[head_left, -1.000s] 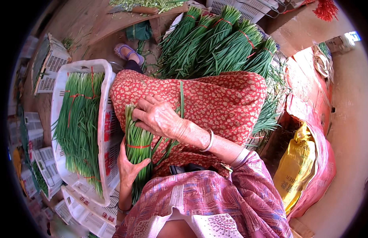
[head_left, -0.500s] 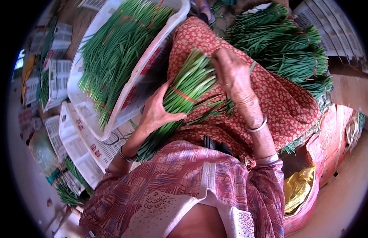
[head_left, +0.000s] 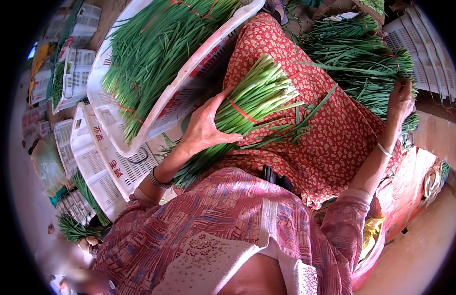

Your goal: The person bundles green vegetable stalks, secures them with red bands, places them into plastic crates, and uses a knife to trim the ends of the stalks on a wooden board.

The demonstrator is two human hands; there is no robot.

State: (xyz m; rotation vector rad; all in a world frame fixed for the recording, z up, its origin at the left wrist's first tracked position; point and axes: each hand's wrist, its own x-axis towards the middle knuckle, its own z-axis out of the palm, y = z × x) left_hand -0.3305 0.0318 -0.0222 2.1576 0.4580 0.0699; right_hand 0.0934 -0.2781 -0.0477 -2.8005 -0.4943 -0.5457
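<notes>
On my lap, over a red flowered cloth [head_left: 336,142], a bundle of green chives [head_left: 257,93] lies with its pale cut ends pointing away to the right. A red band circles it. My left hand [head_left: 206,127] wraps round the bundle just below the band, thumb across the top. Several loose blades [head_left: 282,135] lie beside it on the cloth. Out to the right, my right hand [head_left: 401,102] is at a pile of banded chives [head_left: 365,69], fingers curled in by the cut ends. Whatever is between those fingers is hidden.
A white plastic crate [head_left: 164,101] heaped with banded chives leans close on the left. More white crates [head_left: 107,157] stand behind it. At the right are a pale slatted crate [head_left: 419,49], a pink-red carton [head_left: 410,182] and a yellow bag [head_left: 371,231].
My right hand has left the bundle's cut ends and swung right to the chive pile. My left hand keeps its hold. In view, the bundle sits slightly further right.
</notes>
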